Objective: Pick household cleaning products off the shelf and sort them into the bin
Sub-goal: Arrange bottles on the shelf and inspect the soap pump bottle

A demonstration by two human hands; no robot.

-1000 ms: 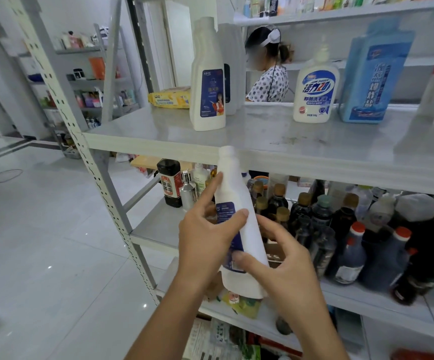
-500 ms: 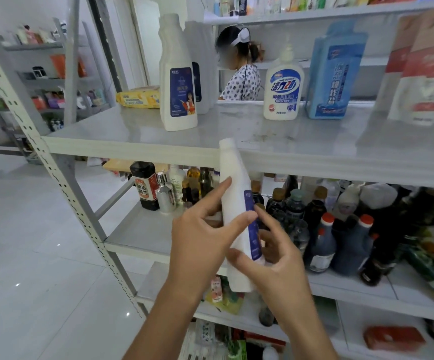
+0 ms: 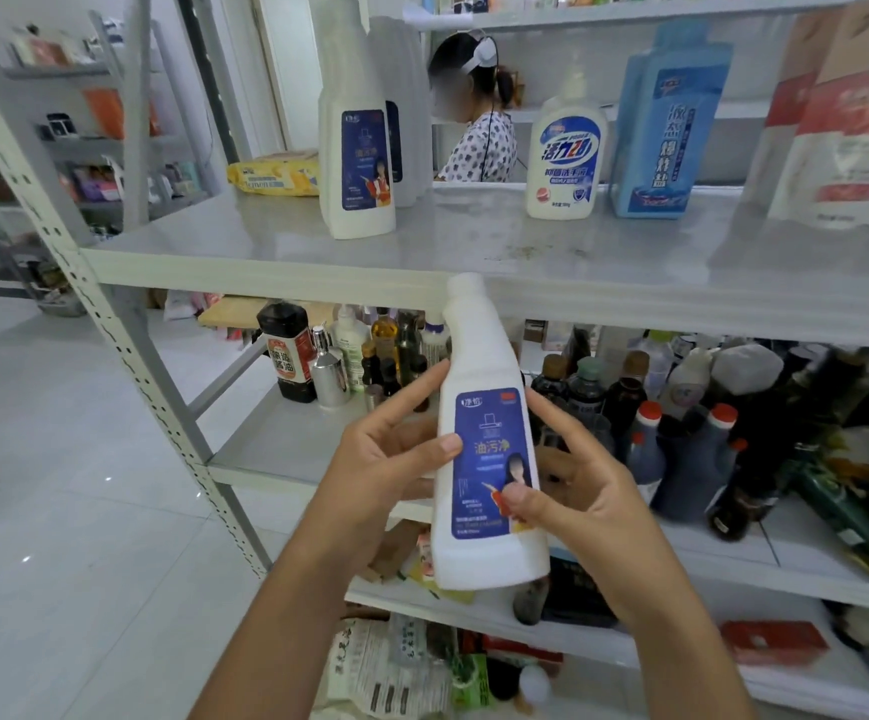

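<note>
Bottle held clear of the shelf, just before its front edge; long axis near upright, cap up, label toward camera. Gripped between both hands: left hand thumb on label, right hand lower. Bin not seen, probably below frame.

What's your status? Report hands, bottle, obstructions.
Left hand and right hand both grip white cleaner bottle. Bottle off shelf, label toward camera. No bin in view.

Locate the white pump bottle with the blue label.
Head view, upper shelf, right of centre: the pump bottle stands just left of the tall blue bottle.
</note>
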